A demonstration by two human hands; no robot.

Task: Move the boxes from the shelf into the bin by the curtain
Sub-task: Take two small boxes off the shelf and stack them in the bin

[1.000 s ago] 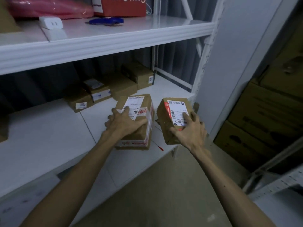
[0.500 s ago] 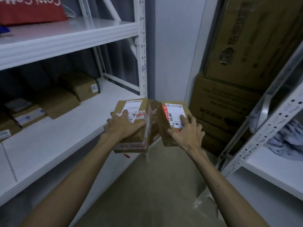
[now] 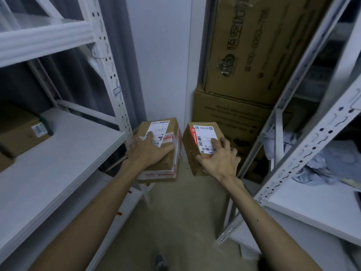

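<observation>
My left hand [image 3: 148,151] grips a brown cardboard box [image 3: 166,165] with a white label and red-and-white tape, held in the air over the floor just past the shelf's end. My right hand [image 3: 220,159] grips a smaller brown box [image 3: 193,153] with a white label and a red strip, held tilted beside the first one. Both boxes are off the white shelf [image 3: 58,157] on my left. Another brown box [image 3: 17,137] still stands on that shelf at the far left. A grey curtain [image 3: 82,79] hangs behind the shelf. No bin is in view.
Large cardboard cartons [image 3: 250,55] are stacked against the wall ahead. A second white rack [image 3: 312,202] stands at the right with crumpled cloth [image 3: 332,159] on it. The white upright post [image 3: 109,75] of the left shelf is close to my left hand. Concrete floor [image 3: 175,222] lies between the racks.
Both hands lifted the boxes off the shelf and carried them right, past its end post. My view turned right, bringing the stacked cartons and the second rack into sight.
</observation>
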